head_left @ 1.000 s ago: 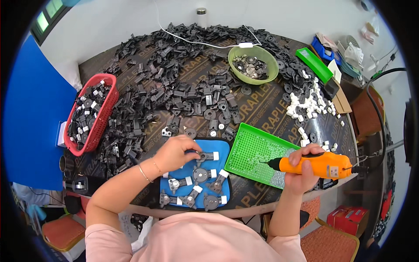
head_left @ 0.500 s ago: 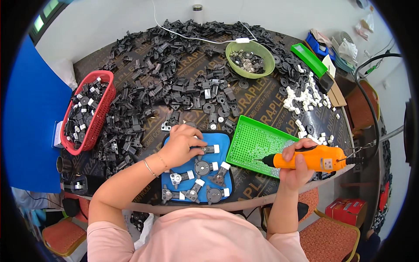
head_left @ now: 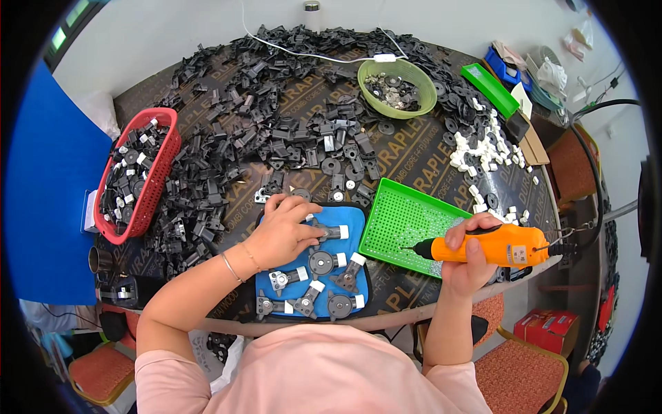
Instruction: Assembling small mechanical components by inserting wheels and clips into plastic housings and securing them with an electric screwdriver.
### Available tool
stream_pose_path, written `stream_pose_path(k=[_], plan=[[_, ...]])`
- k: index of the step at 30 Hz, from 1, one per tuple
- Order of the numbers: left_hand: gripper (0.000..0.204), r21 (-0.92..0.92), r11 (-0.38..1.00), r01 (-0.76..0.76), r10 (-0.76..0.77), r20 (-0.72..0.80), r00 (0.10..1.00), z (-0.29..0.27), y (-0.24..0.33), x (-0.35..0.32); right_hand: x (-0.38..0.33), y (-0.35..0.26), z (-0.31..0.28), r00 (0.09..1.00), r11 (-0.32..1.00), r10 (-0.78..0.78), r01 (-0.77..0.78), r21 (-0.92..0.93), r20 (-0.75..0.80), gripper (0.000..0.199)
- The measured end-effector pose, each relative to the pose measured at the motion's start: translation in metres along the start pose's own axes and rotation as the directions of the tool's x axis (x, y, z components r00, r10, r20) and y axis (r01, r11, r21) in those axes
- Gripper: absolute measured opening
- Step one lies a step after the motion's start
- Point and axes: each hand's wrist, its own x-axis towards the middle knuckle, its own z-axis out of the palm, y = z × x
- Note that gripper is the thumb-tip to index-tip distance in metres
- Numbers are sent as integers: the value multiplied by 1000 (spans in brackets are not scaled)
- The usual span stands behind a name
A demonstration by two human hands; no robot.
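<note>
My right hand (head_left: 469,259) grips an orange electric screwdriver (head_left: 514,246), its thin bit pointing left over the green perforated tray (head_left: 393,228). On the blue mat (head_left: 263,261), my left hand (head_left: 286,231) has its fingers curled around a black plastic fitting with a white end (head_left: 333,232), partly covered by those fingers. Several similar fittings lie below it on the mat, one with a round disc (head_left: 321,262) and another with a disc at the lower right (head_left: 340,306). Small clear or silvery bits, too tiny to name, lie in the tray.
Heaps of black plastic parts (head_left: 207,148) cover the table's left and far side. A red basket (head_left: 165,155) of parts stands at left, a yellow-green bowl (head_left: 396,110) at the back. White pieces (head_left: 476,148) lie scattered at right. The screwdriver's black cable (head_left: 598,193) rises at right.
My left hand's fingers have shifted slightly on the fitting and its thumb side sits a little farther right. The screwdriver stays in my right hand, almost unmoved; the whole view has shifted slightly.
</note>
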Motion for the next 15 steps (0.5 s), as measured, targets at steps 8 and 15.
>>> stream_pose_path(k=[8,15], plan=[[27,-3,987,161,-160,-122,980,-17,-33,13,0,-2,2,1000,1000,-11,10,-13,-9,28],[31,121,957,264,-282,167,945,-8,-57,26,1,0,8,1000,1000,9,-9,1,-8,28]])
